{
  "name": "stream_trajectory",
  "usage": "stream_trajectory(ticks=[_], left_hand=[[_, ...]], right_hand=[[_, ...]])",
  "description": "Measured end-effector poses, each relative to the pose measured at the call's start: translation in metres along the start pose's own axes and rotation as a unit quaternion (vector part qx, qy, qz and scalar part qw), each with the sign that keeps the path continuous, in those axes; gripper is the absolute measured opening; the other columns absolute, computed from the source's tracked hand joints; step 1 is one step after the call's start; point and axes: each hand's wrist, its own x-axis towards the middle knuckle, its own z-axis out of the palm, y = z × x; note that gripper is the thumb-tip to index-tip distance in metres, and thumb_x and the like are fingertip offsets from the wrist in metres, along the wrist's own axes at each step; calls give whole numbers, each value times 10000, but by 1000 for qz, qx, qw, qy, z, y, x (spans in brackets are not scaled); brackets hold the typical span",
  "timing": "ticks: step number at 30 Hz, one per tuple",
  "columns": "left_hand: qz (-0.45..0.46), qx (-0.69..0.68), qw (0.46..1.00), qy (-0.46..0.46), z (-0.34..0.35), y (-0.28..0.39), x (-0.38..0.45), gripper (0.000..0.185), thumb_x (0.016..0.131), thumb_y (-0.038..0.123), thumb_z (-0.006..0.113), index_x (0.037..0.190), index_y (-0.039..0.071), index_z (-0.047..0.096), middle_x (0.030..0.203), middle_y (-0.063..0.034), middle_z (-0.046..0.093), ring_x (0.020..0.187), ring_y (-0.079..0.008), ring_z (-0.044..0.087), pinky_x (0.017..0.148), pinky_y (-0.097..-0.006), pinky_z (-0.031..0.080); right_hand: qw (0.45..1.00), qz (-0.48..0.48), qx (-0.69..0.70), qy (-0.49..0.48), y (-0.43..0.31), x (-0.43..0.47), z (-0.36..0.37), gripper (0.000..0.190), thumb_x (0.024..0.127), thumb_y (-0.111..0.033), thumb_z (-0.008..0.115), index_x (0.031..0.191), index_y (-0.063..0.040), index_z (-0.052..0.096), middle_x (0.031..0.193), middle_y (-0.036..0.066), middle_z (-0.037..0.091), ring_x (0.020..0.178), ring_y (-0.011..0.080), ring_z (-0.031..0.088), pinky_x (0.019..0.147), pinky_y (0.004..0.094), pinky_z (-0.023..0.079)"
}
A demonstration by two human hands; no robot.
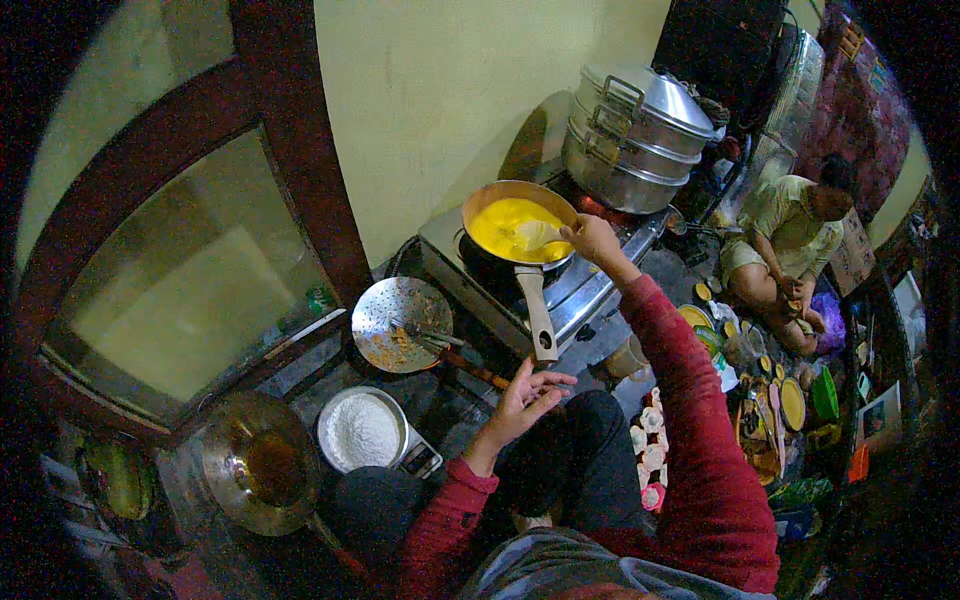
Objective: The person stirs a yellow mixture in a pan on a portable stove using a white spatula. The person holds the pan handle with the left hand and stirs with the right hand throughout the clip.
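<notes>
A frying pan (480,196) of yellow liquid sits on the left burner of a gas stove (480,300), its pale handle (534,311) pointing towards me. My right hand (595,241) grips a light-coloured ladle or spoon (536,235) whose bowl rests in the liquid. Just below the end of the pan's handle is my left hand (523,401), palm up with its fingers apart and nothing in it. Whether a fingertip touches the handle is hard to tell.
A stacked metal steamer (630,142) stands on the right burner. Left of the stove lie a perforated strainer (375,315), a bowl of white powder (365,429) on a scale (421,459) and a wok (225,457). An egg tray (651,442) and a seated person (787,225) are to the right.
</notes>
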Motion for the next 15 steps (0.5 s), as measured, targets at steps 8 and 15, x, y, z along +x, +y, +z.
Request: stream_trajectory(ticks=[8, 15], left_hand=[[8, 3, 1000, -4, 0, -4, 1, 632, 907, 157, 558, 1408, 112, 175, 1175, -149, 567, 975, -182, 584, 864, -310, 453], [6, 2, 1000, 7, 1, 2, -1, 613, 907, 164, 557, 1396, 99, 194, 1169, -143, 571, 960, -165, 588, 853, -293, 452]], right_hand=[[998, -10, -59, 12, 0, 2, 21, 435, 814, -463, 582, 810, -35, 662, 766, 199, 650, 753, 375, 638, 701, 454, 510], [996, -49, -78, -10, -6, 18, 28, 400, 830, -425, 560, 844, -38, 662, 794, 195, 649, 758, 369, 630, 691, 448, 495]])
